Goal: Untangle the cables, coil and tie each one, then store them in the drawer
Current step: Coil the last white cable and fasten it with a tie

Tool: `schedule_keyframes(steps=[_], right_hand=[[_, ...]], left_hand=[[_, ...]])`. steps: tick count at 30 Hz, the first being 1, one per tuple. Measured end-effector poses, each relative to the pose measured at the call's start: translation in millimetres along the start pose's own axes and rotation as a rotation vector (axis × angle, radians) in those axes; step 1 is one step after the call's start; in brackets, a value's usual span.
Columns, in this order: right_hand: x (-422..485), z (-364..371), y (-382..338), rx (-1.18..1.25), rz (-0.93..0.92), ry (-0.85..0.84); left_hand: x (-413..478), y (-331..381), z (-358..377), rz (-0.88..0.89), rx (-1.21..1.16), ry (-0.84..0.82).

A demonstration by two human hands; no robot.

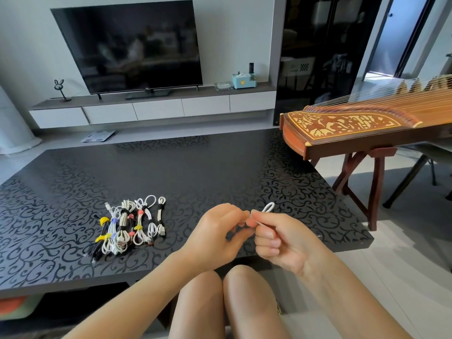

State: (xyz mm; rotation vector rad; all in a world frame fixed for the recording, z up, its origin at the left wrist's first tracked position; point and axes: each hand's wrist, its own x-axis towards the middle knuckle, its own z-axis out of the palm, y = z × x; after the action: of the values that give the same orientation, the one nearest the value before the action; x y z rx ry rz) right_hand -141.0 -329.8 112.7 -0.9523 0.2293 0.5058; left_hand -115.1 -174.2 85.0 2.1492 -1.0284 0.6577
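Observation:
A white cable [267, 207] is pinched between my two hands above the table's near right part; only a small loop of it sticks out past my right fingers. My left hand [220, 231] and my right hand [276, 238] meet fingertip to fingertip, both closed on the cable. Left of my hands, a row of several coiled cables [129, 223] lies on the black patterned table [195, 172], white and black ones bound with yellow, purple, red and black ties. No drawer front of the table shows.
A wooden zither on a stand [362, 128] juts over the table's far right corner. A TV [132, 45] stands on a low white cabinet with drawers [156, 110] against the wall. My knees sit just below the table's near edge.

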Motion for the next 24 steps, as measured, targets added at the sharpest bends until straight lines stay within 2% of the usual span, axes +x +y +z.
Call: schedule_keyframes(steps=[3, 5, 8, 11, 13, 15, 17, 19, 24], right_hand=[[-2.5, 1.8, -3.9, -0.043, 0.039, -0.052], [-5.9, -2.1, -10.7, -0.174, -0.043, -0.043], [-10.0, -17.8, -28.4, -0.299, -0.362, 0.118], [-4.6, -34.6, -38.1, -0.579, -0.662, 0.327], [4.0, -35.4, -34.9, -0.754, -0.668, 0.223], [15.1, -31.9, -25.6, -0.828, -0.571, 0.004], [24.4, -23.8, -16.6, -0.865, -0.527, -0.129], [31.7, -14.8, -9.7, -0.832, -0.565, -0.109], [41.1, -5.9, 0.4, -0.75, -0.651, 0.121]], left_hand=[[0.7, -4.1, 1.0, 0.011, 0.032, 0.023], [-3.5, -4.2, 5.0, -0.127, -0.028, 0.045], [-8.8, -1.7, 5.3, -0.604, -0.435, 0.102], [-5.5, -4.2, -3.0, -0.9, -0.918, 0.116], [2.1, -2.1, -7.7, -1.012, -1.242, 0.069], [9.1, 0.4, -9.6, -1.083, -1.499, 0.028], [13.1, 1.4, -10.4, -1.123, -1.655, 0.021], [14.9, 1.4, -12.2, -1.142, -1.725, 0.016], [16.3, -4.0, -19.1, -1.183, -1.84, 0.1]])
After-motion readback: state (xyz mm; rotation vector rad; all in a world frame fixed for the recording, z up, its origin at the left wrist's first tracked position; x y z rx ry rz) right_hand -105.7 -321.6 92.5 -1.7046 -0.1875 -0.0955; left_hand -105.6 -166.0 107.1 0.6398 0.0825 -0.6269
